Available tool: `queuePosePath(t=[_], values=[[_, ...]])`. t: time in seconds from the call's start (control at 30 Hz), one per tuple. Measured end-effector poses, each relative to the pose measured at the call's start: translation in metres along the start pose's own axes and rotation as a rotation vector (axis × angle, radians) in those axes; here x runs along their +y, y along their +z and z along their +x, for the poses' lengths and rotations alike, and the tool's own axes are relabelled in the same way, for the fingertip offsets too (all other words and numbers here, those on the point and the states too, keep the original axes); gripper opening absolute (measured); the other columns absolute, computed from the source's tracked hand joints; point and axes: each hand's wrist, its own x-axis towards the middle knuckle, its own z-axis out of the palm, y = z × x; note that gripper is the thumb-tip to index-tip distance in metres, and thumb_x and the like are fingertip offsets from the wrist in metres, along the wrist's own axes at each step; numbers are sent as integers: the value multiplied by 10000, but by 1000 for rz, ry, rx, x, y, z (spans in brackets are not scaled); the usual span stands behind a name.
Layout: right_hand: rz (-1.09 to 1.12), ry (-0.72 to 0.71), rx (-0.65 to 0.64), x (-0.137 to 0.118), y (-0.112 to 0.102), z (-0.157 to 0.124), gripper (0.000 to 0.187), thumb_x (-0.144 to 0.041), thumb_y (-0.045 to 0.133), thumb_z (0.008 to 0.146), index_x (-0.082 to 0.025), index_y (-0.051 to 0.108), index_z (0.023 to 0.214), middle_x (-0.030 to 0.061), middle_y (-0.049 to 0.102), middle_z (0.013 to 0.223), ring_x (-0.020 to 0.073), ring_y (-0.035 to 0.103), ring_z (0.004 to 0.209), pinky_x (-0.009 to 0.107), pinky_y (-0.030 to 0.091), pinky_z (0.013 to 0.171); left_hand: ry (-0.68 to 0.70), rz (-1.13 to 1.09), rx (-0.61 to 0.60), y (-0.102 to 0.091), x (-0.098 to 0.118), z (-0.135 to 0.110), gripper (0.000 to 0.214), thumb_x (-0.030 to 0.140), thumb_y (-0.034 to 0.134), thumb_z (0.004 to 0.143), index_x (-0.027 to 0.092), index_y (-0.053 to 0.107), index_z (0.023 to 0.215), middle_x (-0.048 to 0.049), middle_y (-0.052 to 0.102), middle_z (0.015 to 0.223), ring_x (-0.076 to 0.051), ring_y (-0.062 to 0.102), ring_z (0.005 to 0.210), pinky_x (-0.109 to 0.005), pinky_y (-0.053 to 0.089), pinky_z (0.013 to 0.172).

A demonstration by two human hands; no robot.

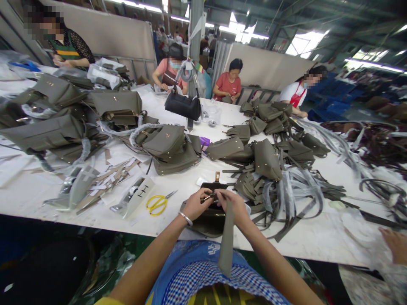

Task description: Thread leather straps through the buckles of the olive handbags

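Note:
A dark olive handbag (208,226) lies on the table's front edge right before me, its mouth facing up. My left hand (196,206), with a silver bangle at the wrist, pinches at the bag's opening by a small metal fitting (209,197). My right hand (235,206) is closed beside it, on an olive strap (226,245) whose loose end hangs down over my apron. The fingertips of both hands almost meet, and they hide the exact spot they grip. Just behind them, a gold-coloured clasp (217,176) sticks up from the bag.
Yellow-handled scissors (158,204) lie left of my hands, beside paper strips (116,180). Olive bags (168,146) are heaped at left; more bag pieces (267,159) and wrapped straps (294,199) at right. A black bag (182,106) hangs from a post. Several co-workers sit around the table.

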Motion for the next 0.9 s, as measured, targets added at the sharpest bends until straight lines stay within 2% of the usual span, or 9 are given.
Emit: queuePosePath(t=[0.1,0.2,0.3,0.4,0.53,0.67,0.77,0.9], values=[[325,128,9,-1,-14,9,271,-415,581,812,-200,694,932,22,690,768,104,486,481,245,393,468,82,-82,-48,-9,0,-5,437,265,689,714,192,545,1120,-57,668,1043,-182,645,934,-294,503,850],[754,211,14,4,-29,17,211,-384,609,797,-186,665,845,20,685,837,49,348,438,206,252,384,63,-85,-63,-20,-1,-10,438,273,702,707,184,559,1111,-66,654,1080,-187,650,912,-319,505,858],[1011,236,77,11,-41,21,172,-348,637,783,-187,651,842,26,685,893,32,294,432,192,250,380,40,-64,-53,-27,-6,-13,439,313,706,707,187,597,1113,-69,668,1067,-201,650,918,-310,514,824],[1071,208,165,15,-54,23,175,-307,683,757,-207,656,898,18,684,901,36,340,457,181,305,405,56,-32,-1,-30,-12,-14,392,343,697,715,197,653,1076,-64,671,1049,-188,647,881,-283,511,792],[1051,81,277,15,-66,22,294,-347,713,740,-273,645,1016,-18,665,905,40,373,483,180,368,453,-1,-60,56,-32,-20,-14,374,421,602,786,179,663,1066,-33,682,838,-119,586,582,-250,486,606],[974,14,161,12,-72,17,408,-495,734,681,-290,656,1025,-26,621,844,48,387,485,201,370,454,-26,-108,121,-33,-23,-13,396,463,518,829,157,676,1024,-37,673,820,-93,526,511,-230,438,532],[625,3,-12,5,-74,15,359,-493,714,694,-232,712,940,-12,611,715,95,470,523,239,385,476,-32,-111,152,-32,-20,-12,375,440,528,821,151,685,1002,-45,676,860,-85,510,506,-226,430,524],[42,-31,-278,-7,-69,16,251,-436,692,722,-227,758,844,25,716,790,206,624,742,311,461,681,-18,-81,161,-31,-15,-13,353,431,561,798,158,692,979,-47,679,865,-105,532,563,-231,452,546]])
